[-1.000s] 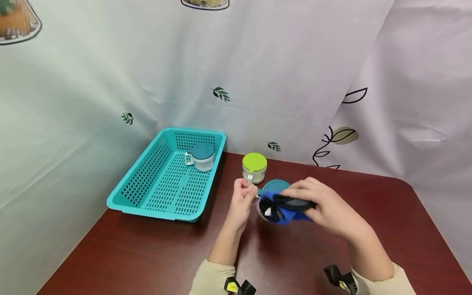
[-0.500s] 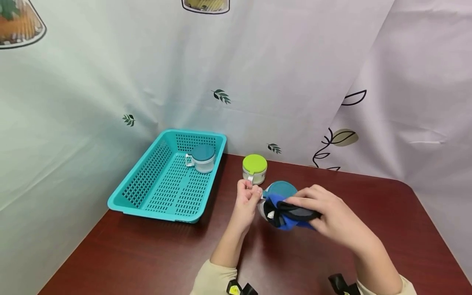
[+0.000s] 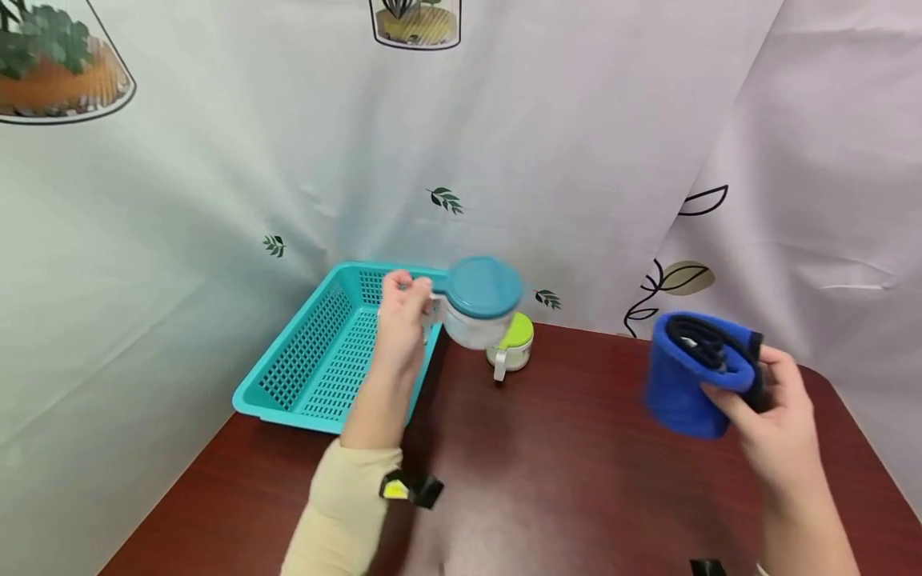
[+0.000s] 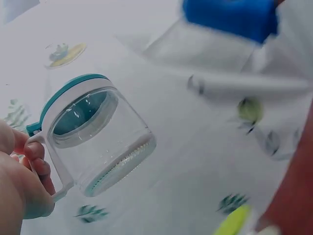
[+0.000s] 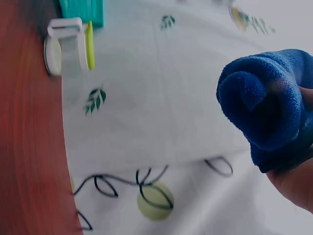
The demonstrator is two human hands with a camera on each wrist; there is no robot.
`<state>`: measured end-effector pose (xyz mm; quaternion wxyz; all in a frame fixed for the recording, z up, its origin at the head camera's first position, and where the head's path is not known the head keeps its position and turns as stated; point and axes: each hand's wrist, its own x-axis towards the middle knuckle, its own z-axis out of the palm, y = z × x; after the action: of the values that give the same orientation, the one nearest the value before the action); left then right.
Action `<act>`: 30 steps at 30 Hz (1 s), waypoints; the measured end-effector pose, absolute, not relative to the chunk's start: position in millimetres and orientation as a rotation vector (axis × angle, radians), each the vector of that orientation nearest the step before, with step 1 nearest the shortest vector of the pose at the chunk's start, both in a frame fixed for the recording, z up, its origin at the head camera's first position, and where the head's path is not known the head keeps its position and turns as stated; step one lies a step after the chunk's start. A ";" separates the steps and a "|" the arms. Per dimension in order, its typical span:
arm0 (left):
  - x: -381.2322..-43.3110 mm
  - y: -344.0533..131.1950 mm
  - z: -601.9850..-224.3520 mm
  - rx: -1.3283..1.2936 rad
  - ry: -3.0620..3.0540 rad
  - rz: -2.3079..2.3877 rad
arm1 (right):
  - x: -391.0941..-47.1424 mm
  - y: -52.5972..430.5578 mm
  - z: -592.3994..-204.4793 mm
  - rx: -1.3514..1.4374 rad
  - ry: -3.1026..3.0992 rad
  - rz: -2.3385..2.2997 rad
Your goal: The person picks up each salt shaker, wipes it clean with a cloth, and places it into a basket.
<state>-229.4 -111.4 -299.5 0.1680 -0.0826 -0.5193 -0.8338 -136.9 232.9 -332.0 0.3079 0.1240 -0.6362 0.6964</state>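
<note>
My left hand [image 3: 402, 320] grips the white handle of a clear glass jar [image 3: 479, 300] with a teal lid, raised above the table near the basket's right edge. The left wrist view shows the same glass jar [image 4: 105, 134] tilted, with fingers wrapped round its handle. A rolled blue cloth [image 3: 695, 376] with black edging is in my right hand [image 3: 781, 416], held over the right part of the table. Its spiral roll of blue cloth [image 5: 264, 103] shows in the right wrist view, with fingers at its side.
A teal plastic basket [image 3: 288, 416] stands at the back left, partly behind my left arm. Behind the held jar, a jar with a lime green lid [image 3: 513, 344] sits on the dark red table [image 3: 562, 464]. A patterned white curtain [image 3: 576, 160] closes off the back.
My left hand has lifted the teal-lidded jar off the table, up and left toward the basket. My right hand has drawn the blue cloth away from the jar to the right.
</note>
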 end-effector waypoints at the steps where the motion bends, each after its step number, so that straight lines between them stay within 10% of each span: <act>1: -234.7 -119.7 -293.7 -0.220 -1.470 -2.362 | -135.5 236.5 -331.8 0.288 -1.654 1.863; 30: -350.2 -274.8 -367.5 0.565 -1.585 -2.226 | -121.4 265.5 -360.5 0.166 -1.342 2.049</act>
<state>-350.2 -274.8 -367.5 0.1748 0.1993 -0.5593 -0.7854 -121.4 265.5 -360.5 0.3363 0.0638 -0.5148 0.7860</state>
